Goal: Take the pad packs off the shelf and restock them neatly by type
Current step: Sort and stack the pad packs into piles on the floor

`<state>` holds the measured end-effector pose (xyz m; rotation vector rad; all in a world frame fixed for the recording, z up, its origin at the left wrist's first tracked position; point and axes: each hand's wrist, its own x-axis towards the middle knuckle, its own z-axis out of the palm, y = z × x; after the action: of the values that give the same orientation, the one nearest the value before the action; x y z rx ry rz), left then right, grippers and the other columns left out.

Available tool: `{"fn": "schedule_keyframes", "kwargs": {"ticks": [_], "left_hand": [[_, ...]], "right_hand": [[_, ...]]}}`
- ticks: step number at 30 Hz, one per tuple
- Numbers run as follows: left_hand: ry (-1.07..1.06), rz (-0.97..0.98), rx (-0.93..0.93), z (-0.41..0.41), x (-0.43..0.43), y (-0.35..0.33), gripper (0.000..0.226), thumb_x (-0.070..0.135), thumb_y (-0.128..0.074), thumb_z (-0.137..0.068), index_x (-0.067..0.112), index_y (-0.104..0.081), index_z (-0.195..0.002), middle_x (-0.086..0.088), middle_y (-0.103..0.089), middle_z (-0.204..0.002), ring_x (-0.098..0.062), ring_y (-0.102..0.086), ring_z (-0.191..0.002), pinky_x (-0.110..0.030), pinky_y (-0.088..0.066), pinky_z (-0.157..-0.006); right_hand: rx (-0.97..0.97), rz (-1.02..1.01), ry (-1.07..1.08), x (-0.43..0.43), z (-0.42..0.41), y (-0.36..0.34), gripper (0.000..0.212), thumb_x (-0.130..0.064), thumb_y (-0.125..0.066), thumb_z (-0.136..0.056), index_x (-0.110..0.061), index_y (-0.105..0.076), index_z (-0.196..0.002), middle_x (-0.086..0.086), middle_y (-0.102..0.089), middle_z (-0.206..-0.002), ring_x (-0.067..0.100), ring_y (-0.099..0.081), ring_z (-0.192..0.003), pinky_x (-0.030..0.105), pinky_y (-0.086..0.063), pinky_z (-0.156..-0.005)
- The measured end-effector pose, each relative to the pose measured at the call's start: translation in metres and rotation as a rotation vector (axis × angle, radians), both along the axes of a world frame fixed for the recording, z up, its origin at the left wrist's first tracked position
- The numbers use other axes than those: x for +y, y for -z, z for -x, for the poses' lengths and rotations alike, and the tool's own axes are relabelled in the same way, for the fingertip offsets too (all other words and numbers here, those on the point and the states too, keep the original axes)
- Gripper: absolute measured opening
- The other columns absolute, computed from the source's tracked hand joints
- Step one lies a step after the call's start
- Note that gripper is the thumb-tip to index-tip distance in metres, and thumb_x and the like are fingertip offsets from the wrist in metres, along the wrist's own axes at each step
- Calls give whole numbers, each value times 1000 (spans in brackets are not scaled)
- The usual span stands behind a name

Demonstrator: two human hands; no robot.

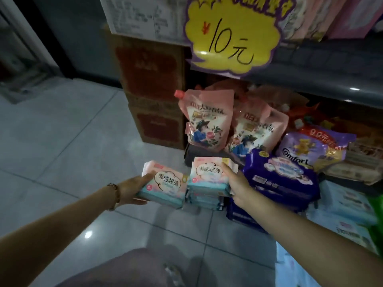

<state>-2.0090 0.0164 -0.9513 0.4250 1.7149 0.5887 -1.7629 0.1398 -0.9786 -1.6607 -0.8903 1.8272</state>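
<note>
At lower centre, the left hand (134, 190) grips a pink pad pack (167, 186), fingers (147, 176) curled round its edge; just right, the right hand (238, 187) clasps a pack stack (205, 179) at its top.

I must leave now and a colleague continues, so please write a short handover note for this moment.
Left hand holds one pink pad pack. Right hand grips the top of the stack of similar packs next to it, beside the purple packs. Done: some packs are down and piled. Left: sort the held pack by type, then restock the shelf.
</note>
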Motion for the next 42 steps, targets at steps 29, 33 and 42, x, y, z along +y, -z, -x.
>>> {"fn": "schedule_keyframes", "kwargs": {"ticks": [29, 33, 42], "left_hand": [[250, 89, -471, -1, -5, 66, 80, 65, -75, -56, 24, -57, -122, -4, -67, -119, -15, -65, -106, -30, -55, -88], [383, 284, -315, -27, -4, 96, 47, 47, -56, -87, 21, -54, -127, -1, -65, -118, -17, -59, -109, -36, -47, -101], [209, 328, -231, -102, 5, 178, 19, 28, -49, -99, 21, -50, -116, -4, -59, -104, -12, -55, -82, -27, -44, -73]], "right_hand": [[163, 130, -412, -79, -5, 54, 35, -43, -61, -83, -27, -59, -114, -4, -70, -114, 16, -67, -105, 41, -53, -93], [74, 258, -379, -93, -32, 92, 33, -35, -61, -91, -21, -60, -121, -1, -71, -114, 17, -67, -105, 39, -53, -94], [-341, 260, -379, -76, -47, 166, 40, -35, -57, -95, -11, -53, -127, 7, -64, -123, 21, -61, -107, 24, -43, -85]]}}
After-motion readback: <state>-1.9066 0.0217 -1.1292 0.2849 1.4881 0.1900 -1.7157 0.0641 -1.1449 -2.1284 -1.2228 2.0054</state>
